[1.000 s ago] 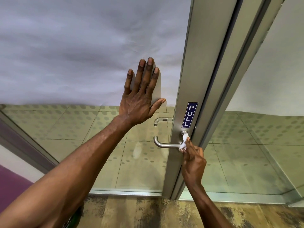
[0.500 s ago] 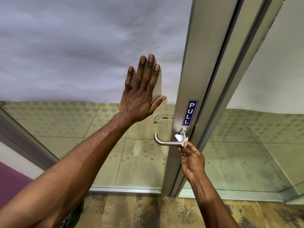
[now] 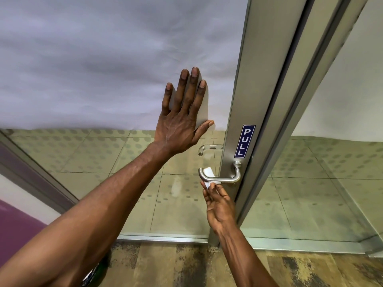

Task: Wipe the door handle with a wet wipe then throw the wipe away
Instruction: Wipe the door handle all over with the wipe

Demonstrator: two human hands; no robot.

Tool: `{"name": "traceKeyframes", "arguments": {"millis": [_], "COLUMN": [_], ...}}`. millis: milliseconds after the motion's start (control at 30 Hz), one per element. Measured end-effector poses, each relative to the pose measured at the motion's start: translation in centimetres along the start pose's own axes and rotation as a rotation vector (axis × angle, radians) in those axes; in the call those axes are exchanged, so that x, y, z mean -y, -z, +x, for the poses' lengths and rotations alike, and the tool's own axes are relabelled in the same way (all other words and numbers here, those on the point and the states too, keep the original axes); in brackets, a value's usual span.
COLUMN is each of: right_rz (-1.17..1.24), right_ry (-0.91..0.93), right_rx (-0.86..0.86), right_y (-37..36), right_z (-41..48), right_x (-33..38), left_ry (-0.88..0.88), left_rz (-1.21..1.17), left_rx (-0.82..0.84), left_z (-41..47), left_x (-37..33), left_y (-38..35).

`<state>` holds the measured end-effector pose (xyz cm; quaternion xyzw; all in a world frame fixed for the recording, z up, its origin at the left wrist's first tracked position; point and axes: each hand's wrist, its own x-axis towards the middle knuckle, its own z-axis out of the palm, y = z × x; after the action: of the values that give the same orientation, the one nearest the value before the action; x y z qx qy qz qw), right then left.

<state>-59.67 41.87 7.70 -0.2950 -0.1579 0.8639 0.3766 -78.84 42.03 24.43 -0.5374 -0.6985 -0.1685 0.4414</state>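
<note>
A brushed steel lever handle [image 3: 229, 179] sticks out to the left from the door's metal stile [image 3: 240, 100], under a blue PULL label [image 3: 244, 141]. A small white wet wipe [image 3: 209, 172] is draped over the handle near its free left end. My right hand [image 3: 219, 206] pinches the wipe from below, fingertips against the bar. My left hand [image 3: 182, 119] lies flat on the frosted glass panel [image 3: 103, 59] above and left of the handle, fingers spread and holding nothing.
A second handle [image 3: 208, 148] shows through the glass on the far side. A clear glass panel [image 3: 321, 193] stands to the right of the frame. Patterned brown floor [image 3: 186, 266] lies below, with a purple wall [image 3: 16, 228] at lower left.
My right hand has slid the wipe leftward along the bar, from the handle's base by the stile to near its free end. My left hand stays pressed on the glass.
</note>
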Motion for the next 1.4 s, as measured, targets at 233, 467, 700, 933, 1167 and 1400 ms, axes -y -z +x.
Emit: {"name": "traceKeyframes", "arguments": {"millis": [233,467,700,933,1167,1400], "right_rz": [0.095,0.117,0.084,-0.087,-0.502,-0.997], "right_ry": [-0.042,-0.069,-0.074,0.258,0.605,0.923], "right_rx": [0.072,0.087,0.025,-0.239,-0.315,-0.538], "right_y": [-1.6,-1.0,1.4,3.9,2.8,0.6], "right_z": [0.4,0.2,-1.5,-0.7,1.2,2.2], "right_x": [-2.8,-2.5,-0.3,5.4,7.1,4.9], "left_ry": [-0.011,-0.013,-0.009,-0.010,-0.009,-0.010], "left_rz": [0.002,-0.009,-0.015,-0.010,-0.020,-0.004], "left_rx": [-0.002,-0.007,-0.015,-0.017,-0.033,-0.029], "left_z": [0.1,0.0,0.0,0.1,0.0,-0.2], "left_x": [0.4,0.4,0.4,0.4,0.5,0.3], "left_y": [-0.3,-0.5,-0.6,-0.5,-0.4,-0.4]}}
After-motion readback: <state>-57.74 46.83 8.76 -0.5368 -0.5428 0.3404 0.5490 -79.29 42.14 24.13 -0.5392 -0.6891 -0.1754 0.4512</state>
